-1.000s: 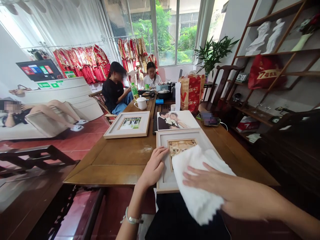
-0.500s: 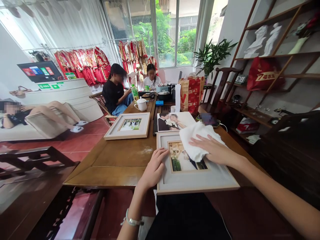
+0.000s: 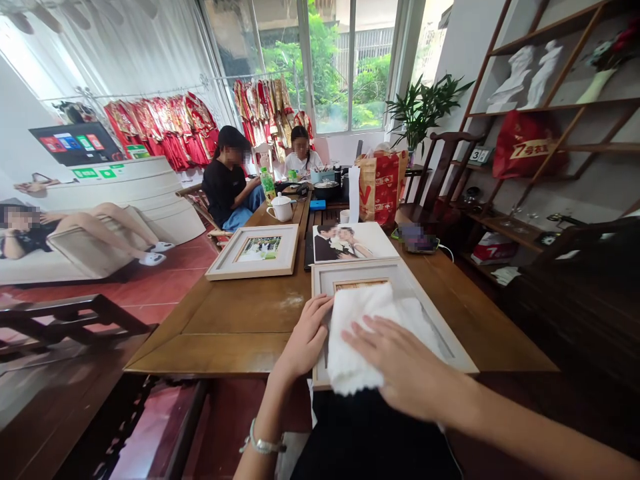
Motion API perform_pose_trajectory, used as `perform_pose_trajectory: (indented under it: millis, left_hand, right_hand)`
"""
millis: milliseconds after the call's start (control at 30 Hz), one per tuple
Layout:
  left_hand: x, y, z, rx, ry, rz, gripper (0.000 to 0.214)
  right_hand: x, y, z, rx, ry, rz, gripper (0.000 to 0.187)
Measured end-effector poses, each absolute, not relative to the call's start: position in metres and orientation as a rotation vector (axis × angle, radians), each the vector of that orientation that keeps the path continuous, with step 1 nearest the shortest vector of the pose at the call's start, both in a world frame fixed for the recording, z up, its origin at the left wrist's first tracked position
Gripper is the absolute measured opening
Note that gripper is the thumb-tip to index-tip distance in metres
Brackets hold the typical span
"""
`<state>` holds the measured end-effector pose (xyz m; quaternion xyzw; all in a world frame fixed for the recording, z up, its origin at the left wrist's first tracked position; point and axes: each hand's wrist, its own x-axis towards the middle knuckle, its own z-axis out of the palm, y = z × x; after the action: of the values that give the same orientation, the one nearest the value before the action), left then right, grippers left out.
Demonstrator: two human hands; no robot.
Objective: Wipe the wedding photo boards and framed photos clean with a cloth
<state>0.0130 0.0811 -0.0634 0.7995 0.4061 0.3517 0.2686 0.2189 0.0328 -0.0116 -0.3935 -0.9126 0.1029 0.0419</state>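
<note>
A pale picture frame [image 3: 425, 313] lies flat at the near edge of the wooden table [image 3: 240, 320]. My left hand [image 3: 305, 337] rests on the frame's left border, fingers stretched out flat. My right hand [image 3: 400, 363] lies palm down, fingers flat, pressing a white cloth [image 3: 357, 330] onto the frame's near left part. The cloth hides most of the photo; only its top edge shows.
A second framed photo [image 3: 256, 251] and an unframed wedding photo [image 3: 350, 241] lie farther back. Beyond them stand a white teapot [image 3: 281, 207], a red paper bag [image 3: 383, 185] and a phone [image 3: 419, 239]. Two people sit at the far end. Wooden shelves [image 3: 545, 120] line the right wall.
My right hand has swept the cloth from the frame's far right down to its near left, covering the photo again. My left hand has stayed on the frame's left border.
</note>
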Motion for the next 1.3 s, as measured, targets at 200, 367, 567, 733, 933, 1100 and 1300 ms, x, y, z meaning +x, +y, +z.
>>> perform_pose_trajectory:
  millis: [200, 367, 567, 733, 933, 1100, 1300]
  left_hand:
    - [0.013, 0.081, -0.064, 2.141, 1.093, 0.951, 0.05]
    - [0.012, 0.08, -0.063, 2.149, 1.092, 0.939, 0.048]
    - [0.012, 0.08, -0.065, 2.107, 1.13, 0.956, 0.039]
    - [0.013, 0.081, -0.066, 2.094, 1.116, 0.976, 0.04]
    - [0.012, 0.08, -0.064, 2.099, 1.122, 0.962, 0.04]
    - [0.011, 0.081, -0.064, 2.143, 1.075, 0.953, 0.043]
    - [0.01, 0.081, -0.065, 2.163, 1.073, 0.942, 0.046]
  right_hand:
    - [0.226, -0.003, 0.014, -1.088, -2.79, 0.406, 0.069]
    - [0.236, 0.031, 0.015, -1.458, -2.744, 0.09, 0.046]
    - [0.213, 0.056, -0.013, -1.491, -2.646, -0.066, 0.054]
    - [0.195, 0.019, -0.003, -1.188, -2.755, 0.36, 0.062]
    - [0.24, 0.013, 0.02, -1.122, -2.769, 0.566, 0.06]
    - [0.279, 0.06, 0.0, -1.49, -2.703, 0.272, 0.065]
    - [0.267, 0.119, -0.012, -1.498, -2.516, 0.173, 0.063]
